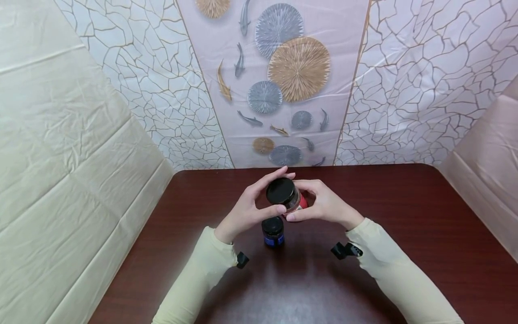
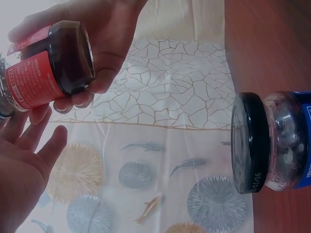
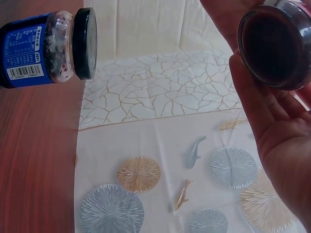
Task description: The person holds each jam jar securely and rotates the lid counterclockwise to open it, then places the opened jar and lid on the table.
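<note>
A red-labelled jar is held above the table, tilted, its black top turned to the left. The right hand grips its body; the left hand grasps around the top. Below, a blue-labelled jar stands upright under its black lid, partly covered in the head view. The dark wooden table meets a fish-patterned cloth behind.

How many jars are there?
2. The red-labelled jar is held between the left hand and right hand; the blue-labelled jar stands on the table. No others show, though the arms might hide something.
</note>
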The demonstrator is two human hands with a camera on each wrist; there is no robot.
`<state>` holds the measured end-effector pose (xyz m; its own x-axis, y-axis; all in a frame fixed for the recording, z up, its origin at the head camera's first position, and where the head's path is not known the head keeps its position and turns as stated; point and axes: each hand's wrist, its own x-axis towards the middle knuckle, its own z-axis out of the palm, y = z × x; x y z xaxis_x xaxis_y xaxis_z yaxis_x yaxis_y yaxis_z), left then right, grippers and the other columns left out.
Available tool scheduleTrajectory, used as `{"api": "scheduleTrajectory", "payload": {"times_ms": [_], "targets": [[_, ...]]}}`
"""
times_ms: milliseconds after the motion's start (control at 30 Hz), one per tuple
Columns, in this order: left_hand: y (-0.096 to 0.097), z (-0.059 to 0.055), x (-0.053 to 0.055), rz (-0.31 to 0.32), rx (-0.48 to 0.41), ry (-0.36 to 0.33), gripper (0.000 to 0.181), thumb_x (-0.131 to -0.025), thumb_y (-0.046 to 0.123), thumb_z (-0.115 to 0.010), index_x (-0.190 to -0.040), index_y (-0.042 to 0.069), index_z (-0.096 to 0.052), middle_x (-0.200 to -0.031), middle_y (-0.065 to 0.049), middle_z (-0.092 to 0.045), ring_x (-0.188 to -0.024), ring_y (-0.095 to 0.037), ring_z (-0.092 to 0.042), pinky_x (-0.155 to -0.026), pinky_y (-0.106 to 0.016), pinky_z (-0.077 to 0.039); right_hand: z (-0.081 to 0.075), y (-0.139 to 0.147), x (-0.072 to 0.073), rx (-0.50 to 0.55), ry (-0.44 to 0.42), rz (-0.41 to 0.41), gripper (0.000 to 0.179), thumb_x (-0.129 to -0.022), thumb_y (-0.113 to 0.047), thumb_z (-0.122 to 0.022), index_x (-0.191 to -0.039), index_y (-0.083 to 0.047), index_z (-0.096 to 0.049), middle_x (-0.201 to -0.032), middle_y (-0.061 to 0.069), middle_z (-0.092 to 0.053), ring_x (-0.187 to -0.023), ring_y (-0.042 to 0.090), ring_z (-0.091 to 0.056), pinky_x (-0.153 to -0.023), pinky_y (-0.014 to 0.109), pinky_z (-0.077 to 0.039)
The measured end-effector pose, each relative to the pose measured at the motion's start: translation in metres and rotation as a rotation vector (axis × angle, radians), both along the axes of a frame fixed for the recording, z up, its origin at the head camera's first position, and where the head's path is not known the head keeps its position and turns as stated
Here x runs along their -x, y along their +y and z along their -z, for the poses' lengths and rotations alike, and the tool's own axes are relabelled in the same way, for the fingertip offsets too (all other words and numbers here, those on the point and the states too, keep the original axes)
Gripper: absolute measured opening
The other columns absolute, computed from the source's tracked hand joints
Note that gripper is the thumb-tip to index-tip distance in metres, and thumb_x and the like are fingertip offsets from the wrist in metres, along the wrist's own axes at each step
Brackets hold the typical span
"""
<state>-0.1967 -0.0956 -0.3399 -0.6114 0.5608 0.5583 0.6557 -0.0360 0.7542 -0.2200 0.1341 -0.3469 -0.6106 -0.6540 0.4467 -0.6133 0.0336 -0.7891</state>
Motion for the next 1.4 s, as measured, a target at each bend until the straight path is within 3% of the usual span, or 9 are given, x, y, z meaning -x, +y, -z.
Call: {"api": "scheduleTrajectory", "payload": {"times_ms": [233,333,433,600,800,967,1100,1267,1400], "targets": [[0.004,-0.001,0.001,0.071,-0.032,-0.038,0.076,-0.093,0.042,-0.072,-0.156,0.017,-0.039,-0.149,-0.008,-0.052,-0.134,-0.028,-0.05,-0.101,-0.037,-0.05,0.001,-0.003,0.0,0.014,-0.021,-0.037,0.043,-0.076,-0.009,-0.087,-0.116,-0.015,-0.07,-0.091,0.003,-0.07,-0.081,0.019,-0.059,-0.066,0.03,-0.051],[0.006,-0.001,0.001,0.068,-0.061,-0.065,0.074,-0.093,0.04,-0.073,-0.154,0.011,-0.042,-0.148,-0.008,-0.053,-0.133,-0.028,-0.051,-0.096,-0.033,-0.052,0.001,-0.004,-0.001,0.025,-0.015,-0.02,0.043,-0.077,-0.009,-0.086,-0.117,-0.014,-0.07,-0.095,0.003,-0.07,-0.081,0.019,-0.06,-0.067,0.03,-0.051],[0.01,-0.003,0.001,0.023,-0.092,-0.081,0.068,-0.095,0.033,-0.073,-0.152,0.01,-0.045,-0.147,-0.004,-0.054,-0.133,-0.026,-0.051,-0.097,-0.03,-0.051,0.001,-0.005,-0.001,0.04,-0.004,0.028,0.045,-0.077,-0.01,-0.087,-0.119,-0.015,-0.07,-0.099,0.003,-0.071,-0.081,0.02,-0.061,-0.068,0.031,-0.051],[0.016,-0.005,0.001,-0.102,-0.104,-0.047,0.061,-0.094,0.022,-0.073,-0.151,0.02,-0.049,-0.144,0.001,-0.057,-0.134,-0.022,-0.05,-0.105,-0.035,-0.045,0.0,-0.006,-0.001,0.041,0.025,0.128,0.048,-0.078,-0.015,-0.088,-0.122,-0.021,-0.07,-0.094,0.0,-0.068,-0.073,0.019,-0.059,-0.064,0.029,-0.05],[0.018,-0.005,0.002,-0.159,-0.081,-0.006,0.067,-0.094,0.037,-0.073,-0.153,0.025,-0.045,-0.145,0.002,-0.056,-0.137,-0.019,-0.048,-0.112,-0.04,-0.038,0.002,-0.005,0.0,0.04,0.026,0.182,0.045,-0.077,-0.016,-0.089,-0.118,-0.022,-0.07,-0.085,0.0,-0.062,-0.069,0.018,-0.056,-0.061,0.028,-0.048],[0.013,-0.007,0.003,-0.118,-0.06,0.023,0.075,-0.093,0.047,-0.071,-0.156,0.024,-0.039,-0.152,-0.001,-0.049,-0.142,-0.021,-0.042,-0.117,-0.041,-0.03,0.001,-0.002,0.0,0.042,-0.004,0.152,0.047,-0.079,-0.013,-0.087,-0.123,-0.017,-0.07,-0.094,0.0,-0.068,-0.079,0.019,-0.06,-0.07,0.029,-0.051],[0.009,-0.009,0.002,-0.038,-0.069,0.026,0.077,-0.093,0.045,-0.071,-0.157,0.019,-0.037,-0.154,-0.004,-0.047,-0.144,-0.025,-0.039,-0.118,-0.041,-0.028,0.001,0.001,0.0,0.054,-0.029,0.07,0.048,-0.078,-0.01,-0.086,-0.124,-0.013,-0.07,-0.109,0.003,-0.072,-0.093,0.021,-0.064,-0.081,0.029,-0.054],[0.01,-0.011,0.0,0.096,-0.083,-0.034,0.079,-0.094,0.038,-0.072,-0.158,0.013,-0.033,-0.155,-0.005,-0.045,-0.143,-0.03,-0.038,-0.111,-0.036,-0.039,0.003,0.0,-0.001,0.049,-0.016,-0.027,0.044,-0.078,-0.006,-0.085,-0.119,-0.01,-0.071,-0.103,0.005,-0.073,-0.09,0.02,-0.064,-0.08,0.03,-0.054],[0.013,-0.011,-0.003,0.125,-0.094,-0.064,0.078,-0.093,0.036,-0.073,-0.157,0.013,-0.035,-0.153,-0.007,-0.048,-0.14,-0.03,-0.041,-0.102,-0.03,-0.046,0.004,-0.001,-0.002,0.046,-0.002,-0.042,0.041,-0.077,-0.005,-0.085,-0.116,-0.011,-0.072,-0.098,0.003,-0.073,-0.088,0.019,-0.064,-0.078,0.03,-0.053]]}}
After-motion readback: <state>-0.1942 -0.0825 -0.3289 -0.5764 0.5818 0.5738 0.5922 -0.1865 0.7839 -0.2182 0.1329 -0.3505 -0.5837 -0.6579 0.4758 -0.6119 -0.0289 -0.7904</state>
